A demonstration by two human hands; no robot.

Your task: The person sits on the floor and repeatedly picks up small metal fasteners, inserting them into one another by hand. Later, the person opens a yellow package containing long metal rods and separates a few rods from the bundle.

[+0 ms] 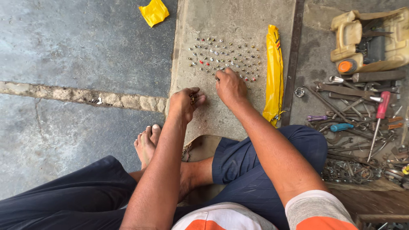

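Small metal beads lie in rows on the concrete slab, left of the yellow bag. Judged light, hard and prone to rolling; best pinched singly. Right hand fingers pinch narrowly at the nearest row. Left hand curls around several pieces.

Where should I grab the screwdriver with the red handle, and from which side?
Grab the red-handled screwdriver by its red handle, the thick end pointing away from the person. Come straight down from above: it lies flat on top of the pile of tools, its thin metal shaft runs down into the clutter, and the handle is the fattest, most open part.
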